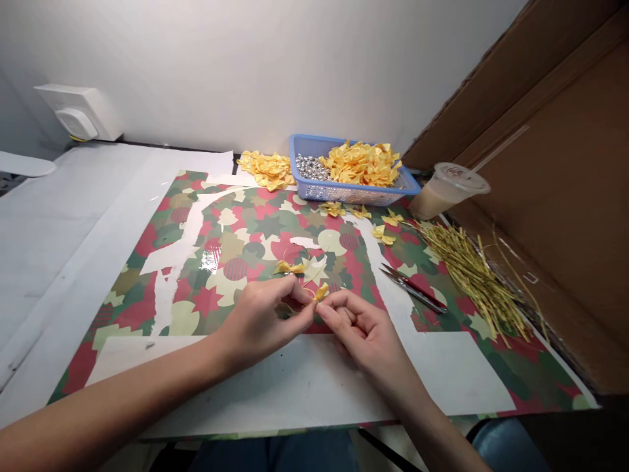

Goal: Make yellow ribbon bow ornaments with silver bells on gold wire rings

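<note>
My left hand (268, 313) and my right hand (361, 324) meet over the middle of the table, fingertips pinched together around a small yellow ribbon bow (322, 292). The bow's upper loop pokes out between them; its lower part is hidden by the fingers. Just beyond my left knuckles lies another yellow bow (289, 267), with something silvery under it. A thin pale cord curves about these two bows, though its ends cannot be made out.
A blue basket (354, 193) at the wall holds yellow bows (361, 164) and silver bells (312, 168). More bows (268, 170) are heaped beside it. On the right are snips (415, 288), a bundle of gold-green cords (472, 275) and a lidded cup (445, 190).
</note>
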{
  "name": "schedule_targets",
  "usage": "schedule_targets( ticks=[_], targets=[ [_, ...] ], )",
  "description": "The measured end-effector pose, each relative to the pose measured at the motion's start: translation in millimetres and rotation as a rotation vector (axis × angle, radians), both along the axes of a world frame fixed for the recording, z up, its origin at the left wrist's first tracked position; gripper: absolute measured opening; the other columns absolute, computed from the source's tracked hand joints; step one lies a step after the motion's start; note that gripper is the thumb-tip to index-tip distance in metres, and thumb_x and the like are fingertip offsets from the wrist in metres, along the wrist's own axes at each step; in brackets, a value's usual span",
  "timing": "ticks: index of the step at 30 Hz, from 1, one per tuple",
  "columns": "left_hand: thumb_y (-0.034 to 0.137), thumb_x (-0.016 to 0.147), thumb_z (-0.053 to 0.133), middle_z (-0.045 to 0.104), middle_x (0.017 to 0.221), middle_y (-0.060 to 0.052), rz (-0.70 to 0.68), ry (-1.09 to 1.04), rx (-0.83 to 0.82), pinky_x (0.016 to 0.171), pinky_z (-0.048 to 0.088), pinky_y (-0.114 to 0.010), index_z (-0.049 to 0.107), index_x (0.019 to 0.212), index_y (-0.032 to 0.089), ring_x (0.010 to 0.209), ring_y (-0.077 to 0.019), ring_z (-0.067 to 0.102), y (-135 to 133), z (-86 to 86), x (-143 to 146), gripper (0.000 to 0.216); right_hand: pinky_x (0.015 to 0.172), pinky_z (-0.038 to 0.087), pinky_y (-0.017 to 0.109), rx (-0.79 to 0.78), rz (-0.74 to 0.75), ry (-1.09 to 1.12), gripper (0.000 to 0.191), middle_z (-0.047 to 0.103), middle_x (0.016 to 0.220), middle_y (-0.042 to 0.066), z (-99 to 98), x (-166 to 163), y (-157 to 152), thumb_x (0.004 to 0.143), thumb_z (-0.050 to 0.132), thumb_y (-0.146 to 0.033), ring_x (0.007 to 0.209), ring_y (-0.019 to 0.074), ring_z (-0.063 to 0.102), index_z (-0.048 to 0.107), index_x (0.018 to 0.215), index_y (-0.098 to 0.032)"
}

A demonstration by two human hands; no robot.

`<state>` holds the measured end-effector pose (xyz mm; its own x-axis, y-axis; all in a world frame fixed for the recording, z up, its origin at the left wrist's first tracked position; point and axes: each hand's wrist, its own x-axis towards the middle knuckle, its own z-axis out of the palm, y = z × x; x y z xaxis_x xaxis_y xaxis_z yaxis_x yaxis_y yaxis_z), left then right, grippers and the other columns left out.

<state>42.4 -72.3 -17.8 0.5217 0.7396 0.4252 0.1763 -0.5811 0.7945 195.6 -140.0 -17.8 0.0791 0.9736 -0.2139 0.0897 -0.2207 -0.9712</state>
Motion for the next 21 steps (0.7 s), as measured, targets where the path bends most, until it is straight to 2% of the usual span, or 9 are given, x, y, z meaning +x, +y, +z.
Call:
schedule_targets(
  ticks=[5,13,21],
  targets=[
    [0.015,0.08,0.06,0.068,0.061,-0.002,-0.019,0.013,-0.004,0.048,0.054,-0.019,0.056,0.065,0.016,0.054,-0.0118,0.064,-0.6,1.0,0.4,0.016,0.04,0.015,0.022,0.017,0.051,0.053,0.033,0.026,0.051,-0.008,2.7,2.0,-1.3,0.083,0.059,-0.052,0.043,0.0067,0.022,0.06,0.076,-0.02],
    [0.017,0.081,0.059,0.066,0.064,-0.002,-0.069,0.011,-0.187,0.048,0.051,-0.019,0.059,0.068,0.015,0.055,-0.0107,0.061,1.4,3.3,-0.6,0.013,0.042,0.016,0.023,0.065,0.054,0.063,0.024,0.035,0.054,-0.006,1.9,3.2,-3.5,0.086,0.059,-0.041,0.046,0.007,0.027,0.064,0.079,-0.02],
    [0.02,0.081,0.06,0.066,0.064,-0.002,-0.112,-0.006,-0.375,0.048,0.049,-0.02,0.058,0.068,0.015,0.056,-0.0114,0.061,3.8,5.8,1.0,0.014,0.042,0.017,0.023,0.047,0.051,0.06,0.026,0.029,0.053,-0.007,1.6,2.4,-0.5,0.086,0.058,-0.044,0.046,0.0074,0.025,0.062,0.078,-0.02]
  ],
)
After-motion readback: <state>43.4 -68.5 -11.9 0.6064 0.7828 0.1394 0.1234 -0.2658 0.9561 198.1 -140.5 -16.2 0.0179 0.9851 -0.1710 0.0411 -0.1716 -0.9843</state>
